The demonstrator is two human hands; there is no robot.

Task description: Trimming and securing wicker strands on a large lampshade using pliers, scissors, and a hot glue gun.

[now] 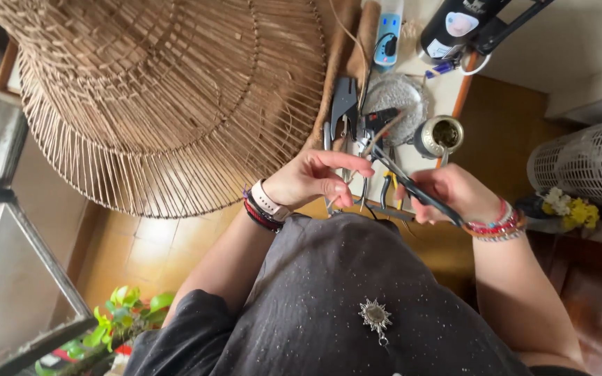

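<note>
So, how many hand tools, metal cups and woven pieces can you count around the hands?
Pliers-type tools: 3 (black-handled pliers in the right hand, grey-handled pair, yellow-handled pair)
Metal cups: 1 (metal cup)
Woven wicker shades: 1 (wicker shade)
Total: 5
The left hand pinches a thin strand.

A dark bottle-shaped container (458,24) stood at one o'clock, carrying a pale rounded label (460,23) and a small white label (442,49) below; no screens or signs showed.
</note>
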